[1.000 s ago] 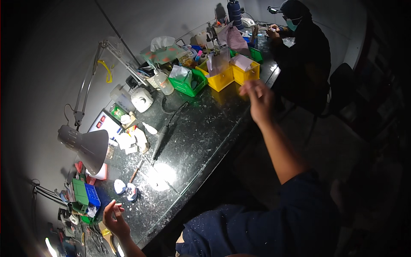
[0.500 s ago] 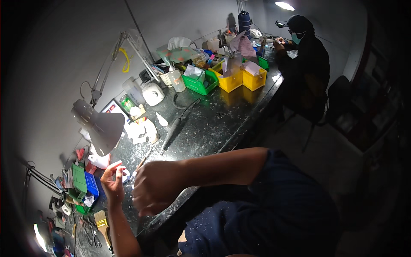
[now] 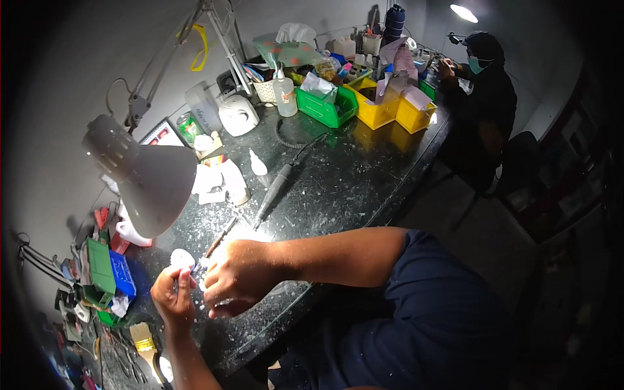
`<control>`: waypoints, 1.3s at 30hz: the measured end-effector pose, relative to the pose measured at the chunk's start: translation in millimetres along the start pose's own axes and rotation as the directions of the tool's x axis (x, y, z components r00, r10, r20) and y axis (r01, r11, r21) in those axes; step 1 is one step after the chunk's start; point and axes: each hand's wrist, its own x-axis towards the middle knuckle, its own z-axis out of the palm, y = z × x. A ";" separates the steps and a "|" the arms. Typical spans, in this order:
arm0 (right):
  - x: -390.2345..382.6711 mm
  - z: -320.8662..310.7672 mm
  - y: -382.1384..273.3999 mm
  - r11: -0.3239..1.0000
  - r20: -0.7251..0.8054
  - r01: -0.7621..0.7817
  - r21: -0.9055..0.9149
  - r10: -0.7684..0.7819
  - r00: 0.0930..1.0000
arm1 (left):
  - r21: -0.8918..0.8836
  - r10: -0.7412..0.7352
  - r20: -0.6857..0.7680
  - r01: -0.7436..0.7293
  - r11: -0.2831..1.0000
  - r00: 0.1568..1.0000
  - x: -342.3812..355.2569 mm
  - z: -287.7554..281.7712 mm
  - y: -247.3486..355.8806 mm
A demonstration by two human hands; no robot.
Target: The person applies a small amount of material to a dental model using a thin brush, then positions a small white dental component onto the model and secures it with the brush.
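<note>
My left hand (image 3: pixel 174 291) has curled fingers at a small white piece (image 3: pixel 182 259) on the black bench; whether they grip that piece is unclear. My right hand (image 3: pixel 239 273) is palm-down just to its right, fingers bent and closed over something I cannot make out, partly hidden by the hand. Beyond them lie a thin brown-handled tool (image 3: pixel 218 239) and a dark cylindrical handpiece (image 3: pixel 275 188) on a cord, in a bright pool of light under the desk lamp (image 3: pixel 156 188).
The bench (image 3: pixel 364 175) holds green bins (image 3: pixel 328 110), yellow bins (image 3: pixel 370 114), a pump bottle (image 3: pixel 286 97), stacked green and blue bins (image 3: pixel 121 273), a paintbrush (image 3: pixel 146 344) and white items (image 3: pixel 224 179). A masked co-worker (image 3: pixel 484 104) sits at the far right end beside a chair.
My right hand has swung from near the yellow bins down-left to the lit spot beside my left hand, which has moved forward to the white piece. The view has shifted slightly.
</note>
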 end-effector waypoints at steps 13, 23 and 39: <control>-2.3 7.7 -12.5 0.996 -0.004 0.039 0.081 -0.039 0.999 | 0.028 0.256 0.096 -0.260 0.965 0.962 -1.2 6.4 5.3; -4.5 8.4 -8.8 0.996 0.010 0.017 0.084 -0.018 1.000 | 0.013 0.153 0.054 -0.153 0.988 0.987 -5.6 11.3 -0.6; -3.8 5.7 -6.5 0.993 0.007 -0.048 0.111 0.047 0.999 | -0.222 0.227 -0.033 -0.229 0.948 0.973 0.4 14.1 -8.8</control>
